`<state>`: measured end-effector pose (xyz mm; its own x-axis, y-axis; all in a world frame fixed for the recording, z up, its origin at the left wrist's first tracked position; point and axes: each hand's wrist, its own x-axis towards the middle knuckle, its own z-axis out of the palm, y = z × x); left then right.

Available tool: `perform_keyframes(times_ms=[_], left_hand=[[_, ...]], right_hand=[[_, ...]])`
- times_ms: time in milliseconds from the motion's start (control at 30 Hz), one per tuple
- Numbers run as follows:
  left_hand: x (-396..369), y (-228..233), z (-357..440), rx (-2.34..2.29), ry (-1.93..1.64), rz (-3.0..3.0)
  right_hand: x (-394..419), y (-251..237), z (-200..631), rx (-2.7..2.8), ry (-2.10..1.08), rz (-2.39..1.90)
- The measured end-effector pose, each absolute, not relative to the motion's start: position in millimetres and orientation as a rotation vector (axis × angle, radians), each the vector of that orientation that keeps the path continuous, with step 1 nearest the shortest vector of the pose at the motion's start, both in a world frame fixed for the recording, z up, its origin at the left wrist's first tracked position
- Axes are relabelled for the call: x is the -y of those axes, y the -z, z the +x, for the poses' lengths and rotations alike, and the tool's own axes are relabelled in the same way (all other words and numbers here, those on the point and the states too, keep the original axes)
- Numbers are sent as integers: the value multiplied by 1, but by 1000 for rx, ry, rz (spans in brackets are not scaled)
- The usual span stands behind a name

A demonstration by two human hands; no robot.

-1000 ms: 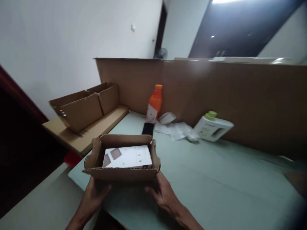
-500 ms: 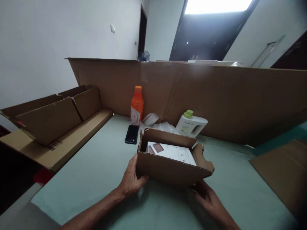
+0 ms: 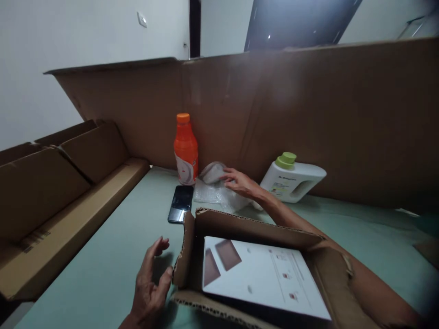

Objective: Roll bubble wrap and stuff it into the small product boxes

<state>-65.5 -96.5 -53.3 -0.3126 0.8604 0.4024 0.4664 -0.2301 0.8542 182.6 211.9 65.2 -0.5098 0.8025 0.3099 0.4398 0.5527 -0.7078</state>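
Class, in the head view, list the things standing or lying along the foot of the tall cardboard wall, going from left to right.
Phone → orange bottle → crumpled plastic wrap → right hand → white jug with green cap.

White walls [image 3: 68,55], dark doorway [image 3: 194,27], pale green table [image 3: 113,237], dim light.

Not much legible from where I look. White jug w/ green cap [image 3: 292,180] at the tabletop's far edge: label has a dark line of print near its top, too small to make out. Orange bottle [image 3: 185,150] at the far edge: white label, no letters I can read. White box [image 3: 260,274] inside my cardboard box [image 3: 247,228] at the near edge: small pics and tiny print, illegible. Long carton [image 3: 68,219] along the left edge: dark barcode-like mark, unreadable.
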Motion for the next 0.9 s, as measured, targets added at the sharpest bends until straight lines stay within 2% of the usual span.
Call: perform_keyframes(times_ms=[133, 233, 367, 467, 533, 700, 800, 900], left_hand=[[98, 50, -59, -1790, -1519, 1591], [96, 43, -54, -1829, -1486, 1605], [88, 33, -56, -1815, -1436, 1606], [87, 26, -57, -1811, -1465, 1606], [89, 23, -56, -1777, -1470, 1618], [95, 19, -52, -1674, -1433, 1683], [97, 14, -52, -1647, -1424, 1696], [99, 9, -51, -1600, -1436, 1713]], right_hand=[[-216, -58, 174, 2081, -696, -1057], [-184, -83, 206, 2001, -608, -1095], [-101, -128, 273, 1871, -290, -1168], [-14, -125, 320, 1715, -108, -1289], [48, -106, 341, 1611, -197, -1394], [175, -73, 351, 1628, -682, -1669], [215, -91, 345, 1692, -625, -1770], [223, -116, 338, 1750, -421, -1749]])
